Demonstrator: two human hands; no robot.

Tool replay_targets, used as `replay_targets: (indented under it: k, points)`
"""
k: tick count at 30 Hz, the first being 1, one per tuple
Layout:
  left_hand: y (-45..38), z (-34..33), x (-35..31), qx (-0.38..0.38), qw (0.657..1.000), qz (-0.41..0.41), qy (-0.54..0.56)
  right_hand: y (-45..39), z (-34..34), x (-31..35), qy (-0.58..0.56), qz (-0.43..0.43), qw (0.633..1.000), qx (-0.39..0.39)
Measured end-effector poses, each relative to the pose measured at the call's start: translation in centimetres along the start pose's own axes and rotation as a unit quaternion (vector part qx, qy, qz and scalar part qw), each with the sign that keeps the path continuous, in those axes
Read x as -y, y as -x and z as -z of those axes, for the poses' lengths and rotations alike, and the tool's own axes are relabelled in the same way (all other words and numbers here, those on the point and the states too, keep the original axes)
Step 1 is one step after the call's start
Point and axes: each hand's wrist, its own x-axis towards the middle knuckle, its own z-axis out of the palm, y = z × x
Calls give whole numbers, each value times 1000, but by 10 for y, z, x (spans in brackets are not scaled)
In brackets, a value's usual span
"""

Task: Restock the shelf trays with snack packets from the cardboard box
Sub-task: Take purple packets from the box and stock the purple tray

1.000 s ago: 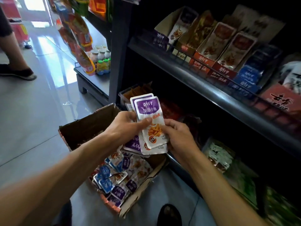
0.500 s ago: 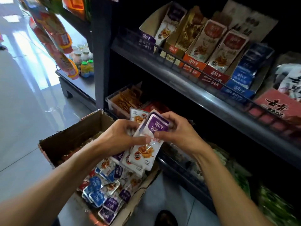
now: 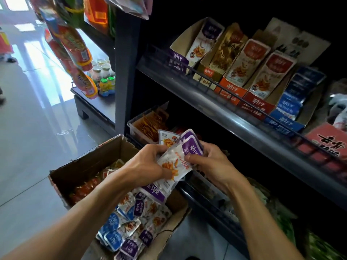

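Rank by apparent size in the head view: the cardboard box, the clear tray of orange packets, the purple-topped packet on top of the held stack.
1. cardboard box, largest.
2. clear tray, partly hidden.
3. purple-topped packet, though nearness to the camera enlarges it.

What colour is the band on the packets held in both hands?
Purple, on white packets, held over the cardboard box; the head view shows it.

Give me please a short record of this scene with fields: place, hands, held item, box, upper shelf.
place: shop aisle beside a dark shelf unit
left hand: grips the packets from the left
right hand: grips the same packets, thumb on top
held item: purple-topped snack packets, several together
box: cardboard box on the floor, open, loose packets inside
upper shelf: display trays with upright packets
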Motion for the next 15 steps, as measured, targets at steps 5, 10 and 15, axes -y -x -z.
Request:
replay_targets:
  k: [5,10,15]
  points:
    - [-1,1,-2,-81,993,-12,82,-3,-4,2,-22,36,997,-65]
    - [-3,-1,-3,-139,977,-2,163,-8,-14,9,5,49,993,-108]
    - [-3,2,-11,-136,972,-17,191,-3,-13,20,19,45,995,-92]
